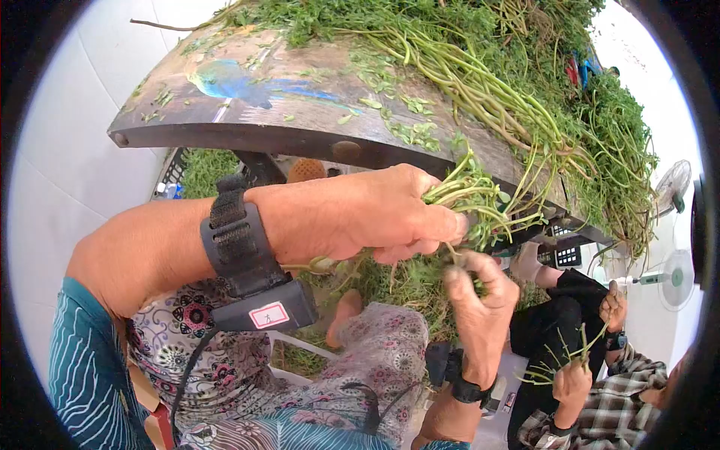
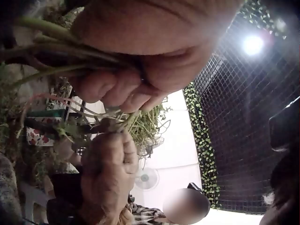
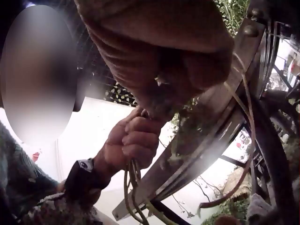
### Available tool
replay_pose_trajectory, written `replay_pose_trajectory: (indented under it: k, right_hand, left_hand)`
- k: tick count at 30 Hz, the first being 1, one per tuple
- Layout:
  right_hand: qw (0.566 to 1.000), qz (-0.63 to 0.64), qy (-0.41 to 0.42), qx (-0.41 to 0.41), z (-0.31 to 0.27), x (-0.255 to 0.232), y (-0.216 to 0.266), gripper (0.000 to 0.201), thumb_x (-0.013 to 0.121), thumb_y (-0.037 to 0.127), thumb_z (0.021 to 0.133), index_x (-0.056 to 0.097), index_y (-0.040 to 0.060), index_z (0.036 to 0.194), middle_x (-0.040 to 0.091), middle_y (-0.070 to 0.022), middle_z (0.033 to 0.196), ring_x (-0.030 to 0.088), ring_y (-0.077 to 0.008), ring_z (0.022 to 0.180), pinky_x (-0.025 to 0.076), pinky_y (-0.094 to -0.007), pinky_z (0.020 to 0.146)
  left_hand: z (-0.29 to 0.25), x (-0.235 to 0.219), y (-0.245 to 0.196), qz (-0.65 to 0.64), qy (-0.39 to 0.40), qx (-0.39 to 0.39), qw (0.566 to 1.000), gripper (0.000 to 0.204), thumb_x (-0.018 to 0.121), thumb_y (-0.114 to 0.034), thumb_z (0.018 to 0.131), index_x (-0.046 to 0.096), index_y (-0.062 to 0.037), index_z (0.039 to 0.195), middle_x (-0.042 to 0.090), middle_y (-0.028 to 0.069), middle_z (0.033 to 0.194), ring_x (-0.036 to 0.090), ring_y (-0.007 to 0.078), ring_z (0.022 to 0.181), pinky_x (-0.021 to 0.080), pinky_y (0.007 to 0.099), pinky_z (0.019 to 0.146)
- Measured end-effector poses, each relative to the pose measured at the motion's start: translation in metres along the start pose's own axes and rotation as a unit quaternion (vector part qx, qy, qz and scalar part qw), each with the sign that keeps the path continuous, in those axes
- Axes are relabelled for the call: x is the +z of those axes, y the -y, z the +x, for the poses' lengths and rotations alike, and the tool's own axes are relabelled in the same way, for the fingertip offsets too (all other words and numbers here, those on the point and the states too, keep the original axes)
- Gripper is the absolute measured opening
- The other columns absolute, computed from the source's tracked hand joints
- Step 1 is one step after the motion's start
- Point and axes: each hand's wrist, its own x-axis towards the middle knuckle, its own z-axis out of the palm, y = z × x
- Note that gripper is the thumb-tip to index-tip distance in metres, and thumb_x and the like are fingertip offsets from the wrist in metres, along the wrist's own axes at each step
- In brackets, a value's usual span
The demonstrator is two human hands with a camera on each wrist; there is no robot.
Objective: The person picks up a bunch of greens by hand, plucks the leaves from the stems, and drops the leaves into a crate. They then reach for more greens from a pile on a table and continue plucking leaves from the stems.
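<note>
My left hand [image 1: 416,217] grips a bunch of leafy green stems [image 1: 469,187], just off the front edge of the wooden table. The leafy ends stick out past the thumb, and bare stems trail back below the wrist. Right beneath it, my right hand [image 1: 484,296] has its fingers curled, with thumb and fingertips pinching green stem pieces close to the bunch. In the left wrist view, stems [image 2: 51,51] pass through the left fist, with the right hand [image 2: 110,164] close below. The right wrist view shows a long thin stem [image 3: 253,126] hanging beside the right hand [image 3: 164,51].
A large heap of greens [image 1: 480,45] covers the back and right of the curved table [image 1: 300,105]. More greens [image 1: 420,292] lie on the floor. At the right, another person's hand [image 1: 571,386] holds stems. Fans [image 1: 677,279] and a black crate [image 1: 171,171] stand around.
</note>
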Motion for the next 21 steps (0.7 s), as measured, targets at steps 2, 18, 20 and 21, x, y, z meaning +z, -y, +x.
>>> replay_pose_trajectory:
  k: [2, 18, 20, 21]
  right_hand:
    - [1.0, -0.011, 0.025, 0.008, -0.003, 0.002, -0.007, 0.016, 0.061, 0.006, 0.072, 0.061, -0.0027, 0.086, 0.06, -0.0107, 0.075, 0.056, -0.0155, 0.068, 0.044, -0.0267, 0.064]
    - [0.887, 0.388, -0.166, 0.185, -0.003, 0.024, -0.022, 0.015, 0.048, 0.018, 0.084, 0.054, 0.0074, 0.093, 0.051, 0.0021, 0.08, 0.045, -0.0057, 0.062, 0.035, -0.0202, 0.049]
    - [0.895, 0.37, -0.176, 0.176, -0.001, 0.029, -0.027, 0.014, 0.048, 0.019, 0.084, 0.054, 0.0081, 0.091, 0.051, 0.0023, 0.077, 0.044, -0.0057, 0.06, 0.034, -0.0197, 0.047]
    - [0.899, 0.361, -0.182, 0.169, 0.001, 0.033, -0.033, 0.013, 0.048, 0.019, 0.084, 0.054, 0.0084, 0.09, 0.05, 0.0023, 0.076, 0.044, -0.0057, 0.059, 0.033, -0.0195, 0.046]
  left_hand:
    - [-0.004, 0.0, -0.004, -0.007, -0.027, -0.002, 1.0, 0.023, 0.054, -0.028, 0.085, 0.054, -0.0072, 0.076, 0.04, -0.0064, 0.055, 0.034, 0.0028, 0.046, 0.025, 0.0201, 0.04]
    - [-0.001, 0.019, -0.013, -0.027, 0.024, 0.009, 0.999, 0.02, 0.055, -0.028, 0.085, 0.056, -0.0075, 0.087, 0.04, -0.0076, 0.061, 0.034, 0.0021, 0.054, 0.027, 0.0196, 0.046]
    - [0.003, 0.022, -0.007, -0.03, 0.019, 0.001, 0.999, 0.02, 0.054, -0.027, 0.085, 0.057, -0.0073, 0.089, 0.041, -0.0077, 0.061, 0.035, 0.0021, 0.054, 0.028, 0.0195, 0.046]
    - [0.004, 0.023, -0.005, -0.032, 0.017, -0.004, 0.999, 0.02, 0.054, -0.027, 0.086, 0.057, -0.0072, 0.089, 0.041, -0.0078, 0.062, 0.035, 0.0021, 0.055, 0.028, 0.0194, 0.047]
